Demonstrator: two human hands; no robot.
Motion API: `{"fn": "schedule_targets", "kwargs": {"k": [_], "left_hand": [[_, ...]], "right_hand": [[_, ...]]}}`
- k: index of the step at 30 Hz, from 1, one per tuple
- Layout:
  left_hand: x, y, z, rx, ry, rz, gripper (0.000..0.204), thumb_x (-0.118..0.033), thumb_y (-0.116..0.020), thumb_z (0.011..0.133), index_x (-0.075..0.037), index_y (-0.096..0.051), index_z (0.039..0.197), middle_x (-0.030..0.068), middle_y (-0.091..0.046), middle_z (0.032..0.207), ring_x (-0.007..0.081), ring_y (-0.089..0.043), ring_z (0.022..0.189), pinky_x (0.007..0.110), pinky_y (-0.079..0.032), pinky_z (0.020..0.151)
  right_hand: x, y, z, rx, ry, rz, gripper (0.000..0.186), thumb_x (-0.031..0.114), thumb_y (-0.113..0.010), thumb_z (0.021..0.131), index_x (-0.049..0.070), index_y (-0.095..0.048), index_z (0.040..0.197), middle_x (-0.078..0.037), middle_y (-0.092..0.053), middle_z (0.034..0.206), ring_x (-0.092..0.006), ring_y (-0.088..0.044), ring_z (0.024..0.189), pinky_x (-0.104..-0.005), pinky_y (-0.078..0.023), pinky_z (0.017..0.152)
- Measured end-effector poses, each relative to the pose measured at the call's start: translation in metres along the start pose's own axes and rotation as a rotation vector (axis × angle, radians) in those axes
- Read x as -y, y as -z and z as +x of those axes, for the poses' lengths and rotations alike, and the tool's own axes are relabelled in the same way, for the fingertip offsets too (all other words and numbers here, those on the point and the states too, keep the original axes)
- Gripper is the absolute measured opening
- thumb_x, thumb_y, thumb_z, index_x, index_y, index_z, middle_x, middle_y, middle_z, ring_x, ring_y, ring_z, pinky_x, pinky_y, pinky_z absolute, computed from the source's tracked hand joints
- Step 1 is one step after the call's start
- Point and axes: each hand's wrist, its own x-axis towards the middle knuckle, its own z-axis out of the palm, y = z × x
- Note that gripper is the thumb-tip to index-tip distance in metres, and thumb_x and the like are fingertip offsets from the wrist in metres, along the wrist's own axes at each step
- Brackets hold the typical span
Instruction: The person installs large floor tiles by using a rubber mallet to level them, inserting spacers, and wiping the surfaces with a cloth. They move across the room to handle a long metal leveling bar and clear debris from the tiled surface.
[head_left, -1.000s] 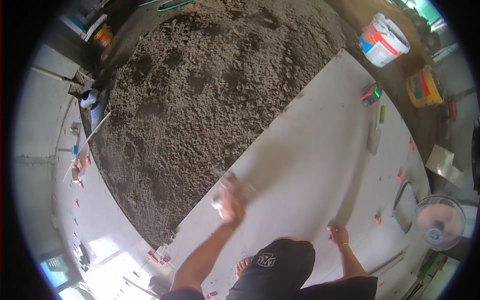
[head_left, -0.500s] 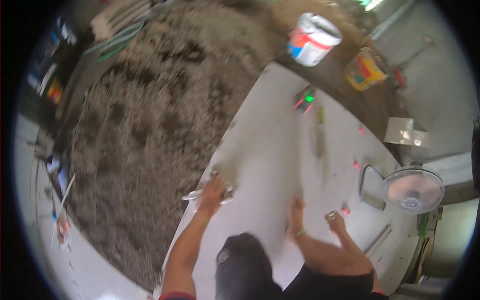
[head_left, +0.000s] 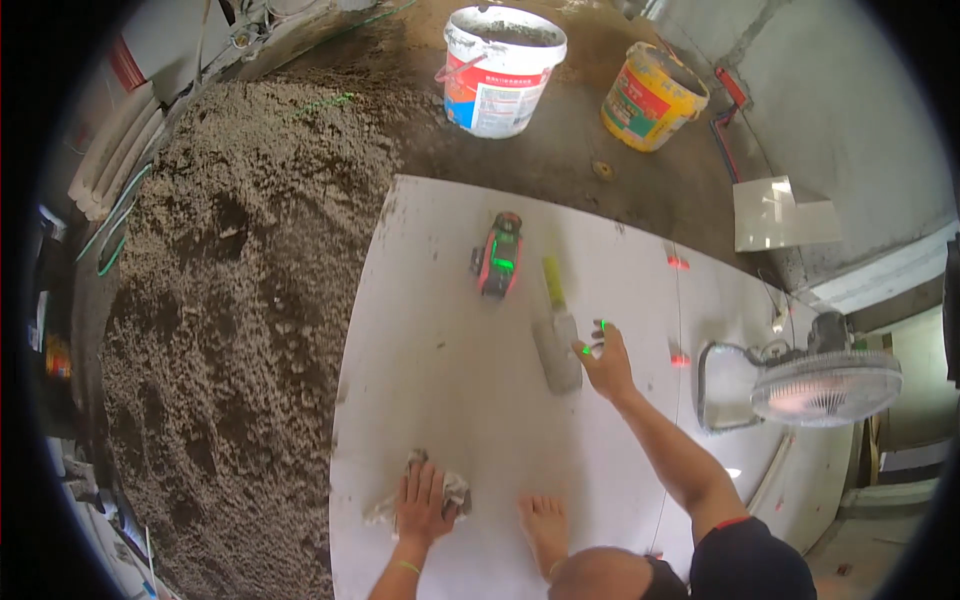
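- Left hand [head_left: 424,510] is lying flat, fingers extended, over crumpled cloth [head_left: 458,494] on large pale tile [head_left: 450,400].
- Right hand [head_left: 608,366] is hanging open beside trowel [head_left: 557,348]; can't tell if touching.
- Trowel is lying on tile, right of laser level [head_left: 500,258], which is glowing green.

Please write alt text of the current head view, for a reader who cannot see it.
A person's left hand rests on a crumpled cloth on a pale tile, and the open right hand is close to a trowel with a yellow-green handle. Rough mortar lies at the left; two buckets stand beyond the tile.
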Motion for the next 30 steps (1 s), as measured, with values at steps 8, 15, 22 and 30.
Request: {"fn": "schedule_targets", "kwargs": {"k": [8,15,22,30], "left_hand": [[0.003,0.009,-0.008,0.006,0.455,0.134,0.061,-0.027,-0.058,0.079,-0.006,-0.039,0.133,0.0192,-0.037,0.146,0.0409,-0.03,0.138,0.06,-0.024,0.109],[0.007,0.012,-0.011,-0.093,0.583,0.193,0.054,-0.02,-0.052,0.083,-0.007,-0.036,0.134,0.0214,-0.038,0.144,0.0449,-0.03,0.137,0.06,-0.025,0.109],[-0.001,0.021,0.011,-0.226,0.522,0.263,0.057,-0.023,-0.051,0.09,-0.002,-0.033,0.139,0.0227,-0.037,0.144,0.0492,-0.031,0.133,0.06,-0.027,0.108],[0.023,0.002,0.023,-0.232,0.705,0.217,0.052,-0.016,-0.045,0.09,0.001,-0.036,0.138,0.0225,-0.03,0.149,0.0443,-0.025,0.139,0.054,-0.021,0.113]], "right_hand": [[0.015,-0.035,0.147,0.348,-0.163,-0.3,0.037,0.032,-0.064,0.084,0.0,-0.06,0.102,-0.016,-0.067,0.085,-0.0296,-0.065,0.077,-0.0409,-0.049,0.07],[-0.047,0.11,0.244,0.018,-0.11,-0.512,0.036,0.032,-0.058,0.08,-0.001,-0.059,0.095,-0.024,-0.065,0.096,-0.0398,-0.061,0.095,-0.0466,-0.046,0.083],[-0.137,0.204,0.276,-0.205,-0.342,-0.712,0.041,0.029,-0.056,0.079,-0.003,-0.06,0.103,-0.025,-0.065,0.104,-0.0426,-0.061,0.1,-0.0486,-0.048,0.087],[-0.264,0.222,0.256,-0.212,-0.595,-0.715,0.036,0.021,-0.049,0.086,0.0,-0.06,0.112,-0.026,-0.063,0.111,-0.0403,-0.061,0.105,-0.0477,-0.048,0.089]]}}
